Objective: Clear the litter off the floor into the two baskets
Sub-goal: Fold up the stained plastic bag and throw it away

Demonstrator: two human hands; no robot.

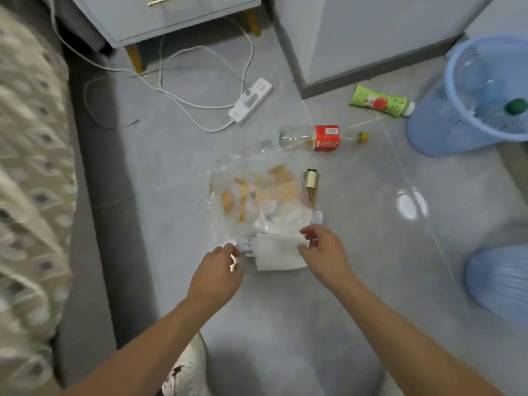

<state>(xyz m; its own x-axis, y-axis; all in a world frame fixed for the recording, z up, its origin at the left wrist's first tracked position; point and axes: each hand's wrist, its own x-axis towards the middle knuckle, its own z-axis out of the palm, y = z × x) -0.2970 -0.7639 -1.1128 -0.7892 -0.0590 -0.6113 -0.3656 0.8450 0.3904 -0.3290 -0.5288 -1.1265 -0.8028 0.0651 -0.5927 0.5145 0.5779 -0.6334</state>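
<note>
On floor: white paper (278, 254), long axis left-right | left hand (220, 270), right hand (324, 252) grip pinching its ends

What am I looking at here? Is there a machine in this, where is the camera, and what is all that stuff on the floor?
There is no machine: a person does this with bare hands. The single picture comes from a camera worn on the person's head, looking forward and down, so the arms enter from the bottom.

The left hand and the right hand are both at a white piece of paper on the grey floor; each seems to pinch litter at its edge, though the blur hides the exact grip.

Just beyond lies a clear plastic bag with orange scraps showing inside. Past it are a small gold-coloured can, a clear bottle with a red label and a green tube.

At the right stand two blue baskets for the litter. A white power strip with cables lies near a cabinet.
</note>
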